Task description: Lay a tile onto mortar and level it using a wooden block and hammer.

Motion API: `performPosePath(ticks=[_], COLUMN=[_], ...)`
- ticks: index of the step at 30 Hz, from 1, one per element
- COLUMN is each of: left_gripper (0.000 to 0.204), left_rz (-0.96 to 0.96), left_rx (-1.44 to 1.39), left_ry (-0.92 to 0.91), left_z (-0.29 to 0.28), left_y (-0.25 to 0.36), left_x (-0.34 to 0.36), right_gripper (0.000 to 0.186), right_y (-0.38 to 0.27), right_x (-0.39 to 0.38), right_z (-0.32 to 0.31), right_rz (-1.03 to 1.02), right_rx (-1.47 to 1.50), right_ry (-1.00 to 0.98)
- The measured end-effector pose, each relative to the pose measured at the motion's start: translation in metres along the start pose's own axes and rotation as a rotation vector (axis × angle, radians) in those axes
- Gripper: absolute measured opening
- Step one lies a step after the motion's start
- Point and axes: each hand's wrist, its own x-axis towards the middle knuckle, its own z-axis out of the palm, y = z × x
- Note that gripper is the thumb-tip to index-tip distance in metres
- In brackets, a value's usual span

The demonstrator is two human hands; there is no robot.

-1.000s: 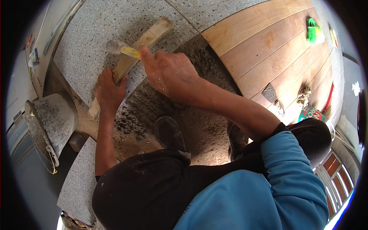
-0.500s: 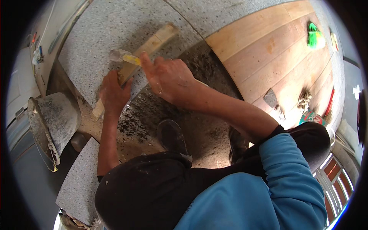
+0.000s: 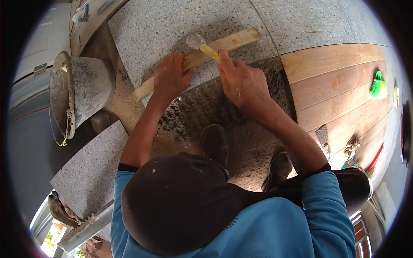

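Note:
A long wooden batten (image 3: 234,41) lies across a speckled grey terrazzo slab (image 3: 142,38). My left hand (image 3: 171,77) grips the batten left of its middle, fingers over the far edge and thumb on the near side. In my right hand (image 3: 245,84) is a mallet (image 3: 196,41) with a pale, see-through head and a yellow handle. Its head is over the far side of the batten, just right of my left hand; whether it touches the wood I cannot tell. Dark, crumbly mortar (image 3: 206,103) covers the ground along the slab's near edge.
At the left a mortar-stained bucket (image 3: 90,84) lies tipped beside another terrazzo piece (image 3: 92,167). Wooden planks (image 3: 335,90) cover the floor to the right, with a green bundle (image 3: 379,88) and a small grey piece (image 3: 322,135) on them. My boots (image 3: 214,144) stand in the dirt.
My view has turned, so slab, batten and bucket sit differently in the picture. Both hands keep their holds; the mallet head stays close to the batten.

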Motion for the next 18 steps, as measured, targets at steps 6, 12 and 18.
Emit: performPosePath(ticks=[6, 12, 18], left_gripper=[0.042, 0.041, 0.042], left_rz=[-0.038, -0.013, 0.027], left_rx=[0.020, 0.014, 0.002], left_ry=[-0.043, 0.000, 0.053], left_z=[0.003, -0.007, 0.000], left_y=[0.007, 0.011, 0.009], left_x=[0.003, -0.003, 0.001], right_gripper=[0.055, 0.058, 0.050], right_y=[0.002, -0.016, 0.002], right_x=[-0.006, -0.005, -0.011], right_z=[0.008, -0.004, 0.008], right_rz=[-0.036, -0.049, 0.001], right_rx=[0.018, -0.011, 0.030], right_ry=[0.001, 0.042, 0.036])
